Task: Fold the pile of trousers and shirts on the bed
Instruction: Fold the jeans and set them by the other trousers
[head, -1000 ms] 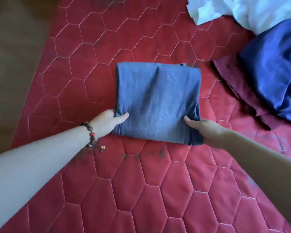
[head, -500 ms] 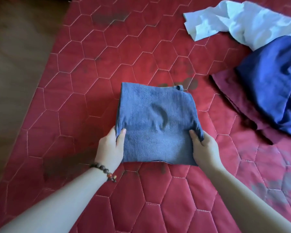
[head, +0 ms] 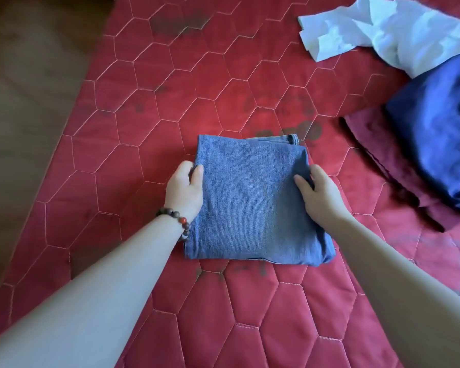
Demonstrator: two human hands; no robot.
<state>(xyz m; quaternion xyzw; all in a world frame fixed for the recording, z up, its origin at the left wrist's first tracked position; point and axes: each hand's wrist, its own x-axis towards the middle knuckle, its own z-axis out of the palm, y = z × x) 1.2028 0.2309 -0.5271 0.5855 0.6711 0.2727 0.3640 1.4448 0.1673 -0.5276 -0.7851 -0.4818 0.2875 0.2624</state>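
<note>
Floor [head: 24, 102] runs along the far left, beside the bed [head: 144, 128] with its red quilted cover. Left hand [head: 184, 189], beaded bracelet [head: 177, 221] at the wrist, grips the left edge of the folded denim trousers [head: 252, 203]; right hand [head: 320, 193] clamps the right edge. That garment lies mid-bed and looks finished. To the right, a maroon garment [head: 388, 160], a dark blue garment [head: 436, 128] and a white shirt [head: 383, 30] lie heaped and unfolded, so most folding remains.
</note>
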